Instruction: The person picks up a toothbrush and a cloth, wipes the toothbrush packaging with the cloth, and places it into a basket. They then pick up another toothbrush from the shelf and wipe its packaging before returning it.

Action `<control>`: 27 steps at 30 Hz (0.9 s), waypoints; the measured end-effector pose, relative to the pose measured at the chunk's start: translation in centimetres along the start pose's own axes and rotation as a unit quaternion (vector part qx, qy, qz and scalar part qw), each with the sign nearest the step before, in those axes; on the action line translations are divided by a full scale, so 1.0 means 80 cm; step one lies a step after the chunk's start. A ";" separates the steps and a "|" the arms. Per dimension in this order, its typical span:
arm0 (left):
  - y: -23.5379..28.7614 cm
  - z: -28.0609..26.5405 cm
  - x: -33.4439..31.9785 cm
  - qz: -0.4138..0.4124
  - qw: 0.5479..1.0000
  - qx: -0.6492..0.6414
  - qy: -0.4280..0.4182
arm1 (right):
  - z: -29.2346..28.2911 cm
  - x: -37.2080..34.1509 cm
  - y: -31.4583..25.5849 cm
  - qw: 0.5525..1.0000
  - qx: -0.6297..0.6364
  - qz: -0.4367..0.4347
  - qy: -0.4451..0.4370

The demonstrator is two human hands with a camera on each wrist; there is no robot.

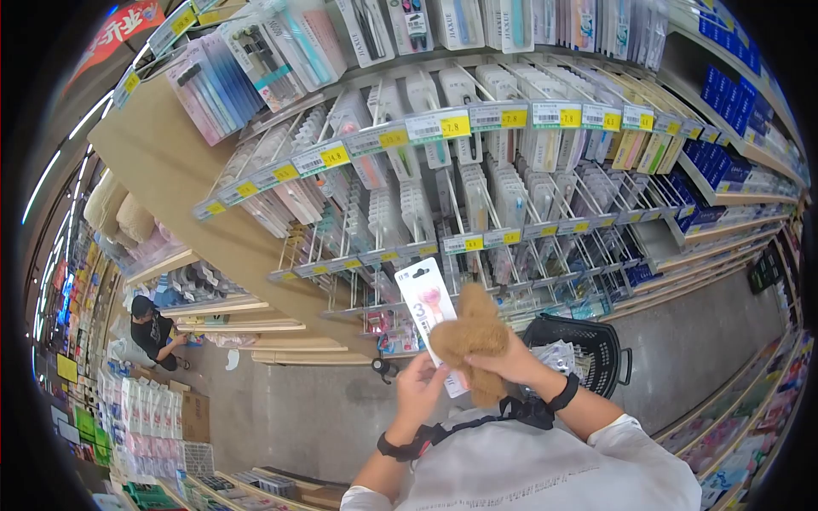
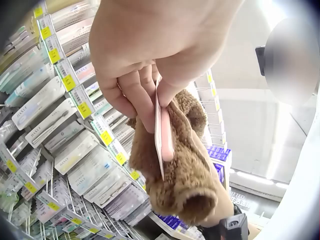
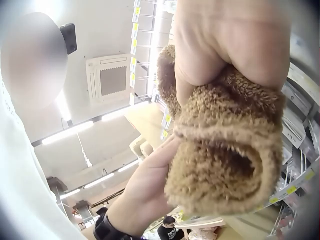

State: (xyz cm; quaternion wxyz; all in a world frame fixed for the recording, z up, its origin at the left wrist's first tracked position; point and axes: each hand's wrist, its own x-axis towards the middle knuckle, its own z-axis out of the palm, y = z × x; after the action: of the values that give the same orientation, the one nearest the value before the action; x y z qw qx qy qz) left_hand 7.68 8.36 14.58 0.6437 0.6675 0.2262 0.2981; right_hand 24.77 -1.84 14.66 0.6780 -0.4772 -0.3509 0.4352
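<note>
A white card package (image 1: 423,300) with a pink item under clear plastic is pinched by the left hand (image 1: 417,391) near its lower edge. In the left wrist view the left hand (image 2: 155,55) holds that package (image 2: 161,135) edge-on, thumb on one side, fingers on the other. Against it lies a brown fluffy item (image 1: 470,336), gripped by the right hand (image 1: 509,358). The right wrist view shows the right hand (image 3: 232,45) over the fluffy item (image 3: 225,145), which has a rolled, hollow end; its fingertips are hidden.
Racks of hanging packages with price tags (image 1: 455,127) stand ahead. A black basket (image 1: 603,358) holding packages is on the floor at the right. A brown panel (image 1: 196,179) and wooden shelves (image 1: 256,326) are at left, with a crouching person (image 1: 152,334) beyond.
</note>
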 end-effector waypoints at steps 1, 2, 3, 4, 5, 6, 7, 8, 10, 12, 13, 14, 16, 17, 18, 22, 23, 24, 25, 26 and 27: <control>-0.001 -0.005 0.001 0.000 1.000 -0.006 0.021 | 0.001 -0.002 0.003 0.999 -0.024 0.021 -0.041; -0.003 -0.009 0.003 0.010 0.999 -0.012 0.032 | 0.005 -0.007 -0.001 0.997 -0.051 0.040 -0.043; -0.004 -0.013 0.004 0.015 0.999 -0.012 0.035 | 0.003 -0.009 0.003 0.997 -0.054 0.038 -0.047; -0.005 -0.017 0.005 0.018 0.999 -0.017 0.031 | -0.001 -0.012 0.010 0.993 -0.093 0.039 -0.055; -0.005 -0.021 0.005 0.021 0.999 -0.021 0.026 | -0.005 -0.015 0.014 0.989 -0.131 0.038 -0.063; -0.004 -0.023 0.003 0.025 0.999 -0.018 0.028 | -0.007 -0.017 0.017 0.993 -0.088 0.047 -0.057; -0.004 -0.021 0.000 0.036 0.999 0.019 0.028 | -0.009 -0.017 0.017 0.993 -0.087 0.043 -0.060; -0.003 -0.019 -0.002 0.048 0.997 0.055 0.030 | -0.012 -0.016 0.016 0.993 -0.080 0.054 -0.068; 0.001 -0.014 0.000 0.062 0.996 0.048 0.046 | -0.016 -0.012 0.013 0.992 -0.075 0.061 -0.076; 0.003 -0.012 0.000 0.070 0.995 0.039 0.059 | -0.018 -0.016 0.011 0.992 -0.097 0.030 -0.074; 0.004 -0.013 0.001 0.080 0.993 0.060 0.056 | -0.022 -0.017 0.015 0.992 -0.097 0.030 -0.074; 0.004 -0.014 0.001 0.089 0.991 0.081 0.053 | -0.026 -0.017 0.020 0.991 -0.112 0.017 -0.073; 0.002 -0.017 0.004 0.067 0.994 0.066 0.047 | -0.030 -0.017 0.023 0.989 -0.127 0.004 -0.073; 0.002 -0.018 0.006 0.046 0.997 0.051 0.039 | -0.030 -0.018 0.020 0.992 -0.109 0.007 -0.058; 0.005 -0.017 0.007 0.046 0.997 0.051 0.038 | -0.030 -0.019 0.018 0.995 -0.090 0.009 -0.043; 0.013 -0.019 0.007 0.051 0.998 0.005 0.045 | -0.034 -0.018 0.019 0.994 -0.105 0.001 -0.016; 0.013 -0.022 0.005 0.051 0.996 0.068 0.012 | -0.032 -0.019 0.020 0.993 -0.117 -0.009 0.003; 0.016 -0.021 0.005 0.048 0.996 0.068 0.011 | -0.031 -0.019 0.020 0.991 -0.129 -0.020 0.022; 0.022 -0.018 0.006 0.060 0.992 0.113 -0.011 | -0.029 -0.018 0.017 0.991 -0.128 -0.018 0.023; 0.026 -0.014 0.006 0.072 0.984 0.158 -0.033 | -0.027 -0.017 0.010 0.985 -0.166 -0.040 0.003; 0.023 -0.011 0.006 0.070 0.985 0.157 -0.034 | -0.025 -0.017 0.004 0.977 -0.203 -0.063 -0.018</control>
State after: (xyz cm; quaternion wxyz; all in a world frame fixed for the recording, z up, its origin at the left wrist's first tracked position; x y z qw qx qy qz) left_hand 7.24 9.21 16.43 0.5157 0.7843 0.2009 0.2803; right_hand 25.94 -3.70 13.68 0.5868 -0.5739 -0.4732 0.3201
